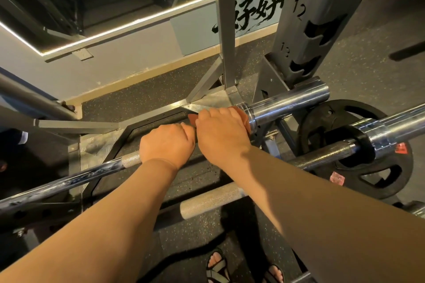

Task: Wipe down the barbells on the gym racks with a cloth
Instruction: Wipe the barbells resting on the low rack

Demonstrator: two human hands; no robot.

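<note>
Our left grip (166,145) wrapped the heavy-looking, stiff barbell (76,176); just beside it, our right grip (222,133) squeezed the limp cloth (244,119).

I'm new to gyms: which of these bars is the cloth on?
The bar gripped by the left hand and right hand, which wraps the cloth round it. The other bar, at right, is untouched.
</note>
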